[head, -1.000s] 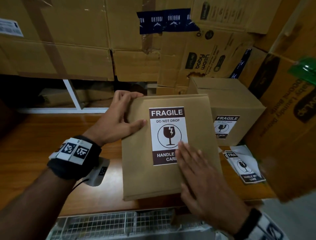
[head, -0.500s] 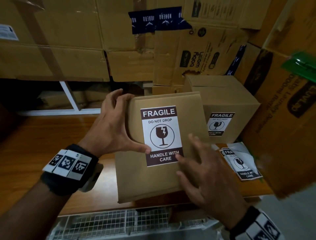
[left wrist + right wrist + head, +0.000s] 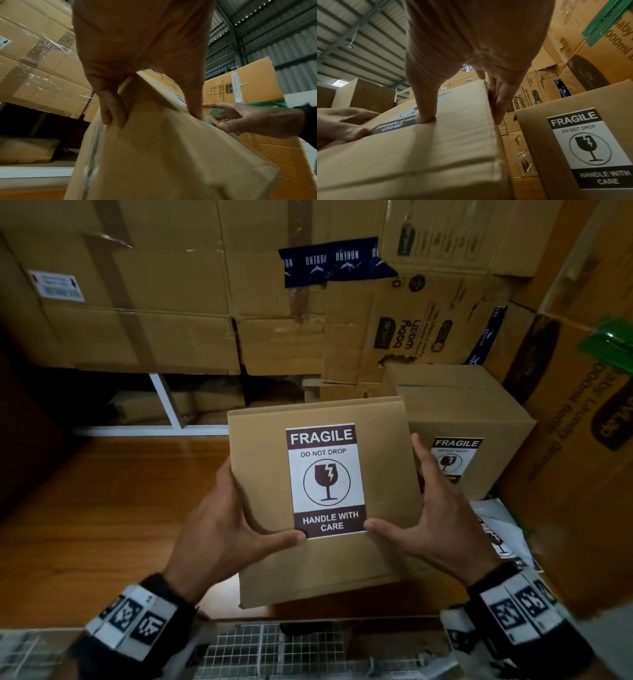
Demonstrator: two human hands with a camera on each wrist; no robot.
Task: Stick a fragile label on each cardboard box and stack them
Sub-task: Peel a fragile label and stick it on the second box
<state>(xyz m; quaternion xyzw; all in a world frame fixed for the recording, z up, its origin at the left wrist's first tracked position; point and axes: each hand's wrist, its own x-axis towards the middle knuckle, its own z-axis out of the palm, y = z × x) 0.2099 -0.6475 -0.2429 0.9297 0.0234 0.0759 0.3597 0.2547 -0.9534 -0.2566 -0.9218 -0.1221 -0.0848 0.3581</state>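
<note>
My left hand (image 3: 219,529) and right hand (image 3: 431,518) grip the labelled box (image 3: 318,563) by its sides, clear for stacking on the box (image 3: 479,419) at two o'clock.

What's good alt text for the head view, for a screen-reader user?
Two hands, left hand and right hand, grip the sides of a cardboard box bearing a fragile label, held above a wooden table. Behind it to the right stands a second labelled box, among stacked cartons.

left: bare wooden table (image 3: 102,508) | right: labelled box (image 3: 479,419) (blocking) | behind: stacked cartons (image 3: 154,302)
</note>
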